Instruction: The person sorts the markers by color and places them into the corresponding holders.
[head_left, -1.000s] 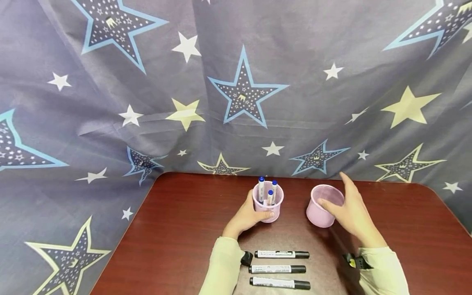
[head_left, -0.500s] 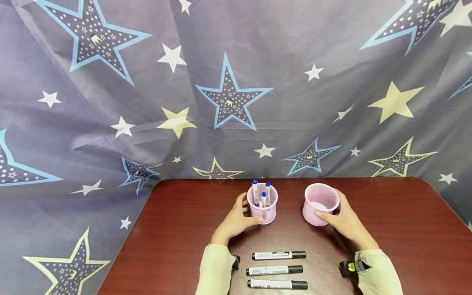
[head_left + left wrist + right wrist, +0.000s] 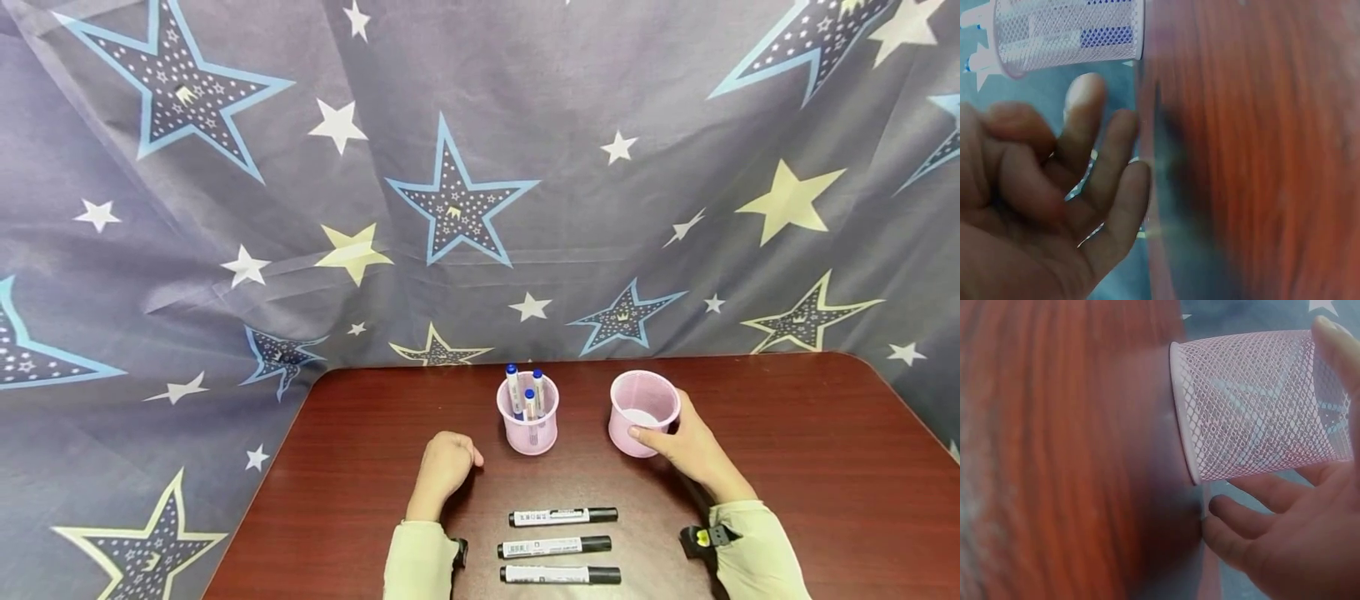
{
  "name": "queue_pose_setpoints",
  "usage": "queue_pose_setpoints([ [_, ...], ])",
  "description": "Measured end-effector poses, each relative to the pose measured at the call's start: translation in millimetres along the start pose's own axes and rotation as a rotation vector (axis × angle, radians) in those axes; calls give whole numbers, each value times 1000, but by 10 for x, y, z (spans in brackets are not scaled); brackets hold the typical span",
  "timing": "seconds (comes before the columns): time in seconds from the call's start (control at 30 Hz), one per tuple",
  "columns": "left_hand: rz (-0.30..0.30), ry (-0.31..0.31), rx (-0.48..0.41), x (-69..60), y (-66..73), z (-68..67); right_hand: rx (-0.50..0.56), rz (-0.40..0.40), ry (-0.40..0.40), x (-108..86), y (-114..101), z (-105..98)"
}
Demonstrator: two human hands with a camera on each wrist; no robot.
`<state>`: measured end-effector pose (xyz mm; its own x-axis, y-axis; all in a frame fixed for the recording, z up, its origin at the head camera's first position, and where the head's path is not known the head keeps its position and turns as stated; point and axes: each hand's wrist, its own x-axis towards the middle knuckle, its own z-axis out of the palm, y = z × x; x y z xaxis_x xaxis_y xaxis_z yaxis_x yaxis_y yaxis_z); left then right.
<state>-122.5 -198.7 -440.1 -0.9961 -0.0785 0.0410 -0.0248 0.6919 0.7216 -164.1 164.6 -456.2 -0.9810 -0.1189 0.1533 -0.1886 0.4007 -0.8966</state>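
Observation:
A pink mesh pen cup (image 3: pixel 531 433) stands upright near the middle back, with several blue-capped markers (image 3: pixel 530 404) in it. My left hand (image 3: pixel 444 468) is left of this cup and apart from it; in the left wrist view its fingers are loosely bent around nothing. To the right, my right hand (image 3: pixel 697 446) holds a second pink mesh pen cup (image 3: pixel 626 433) by its right side, thumb in front. That cup has no markers in it. In the right wrist view the thumb lies against the mesh and the other fingers go behind the cup (image 3: pixel 1254 406).
Three black-capped markers (image 3: pixel 555 545) lie in parallel on the dark red wooden table (image 3: pixel 360 500), between my forearms and in front of the cups. A grey star-patterned cloth (image 3: pixel 570 225) hangs behind the table's back edge and along its left side.
My left hand has let go of the marker-filled cup and drawn back toward the left. My right hand has closed on the second cup, which was tilted and now stands more upright.

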Motion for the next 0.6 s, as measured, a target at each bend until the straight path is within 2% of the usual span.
queue_pose_setpoints([
  [0.07, -30, 49, -59, 11, 26, 19, 1, 2, -4, -4, 2, -7],
  [0.1, -39, 63, -116, 21, 40, 28, 1, 3, -4, -6, 1, -9],
  [0.17, -63, 80, -286, 39, 62, 36, -1, 4, -5, -7, 1, -4],
  [0.23, -56, 97, -451, 56, 79, 34, 2, 6, -4, -10, 1, 1],
  [0.3, -24, 116, -560, 68, 89, 23, 7, 4, -4, -14, 3, 5],
  [0.4, 30, 124, -639, 76, 90, 4, 15, 1, -8, -20, 8, 11],
  [0.6, 136, 46, -742, 86, 65, 1, 16, 0, -11, -30, -2, 8],
])
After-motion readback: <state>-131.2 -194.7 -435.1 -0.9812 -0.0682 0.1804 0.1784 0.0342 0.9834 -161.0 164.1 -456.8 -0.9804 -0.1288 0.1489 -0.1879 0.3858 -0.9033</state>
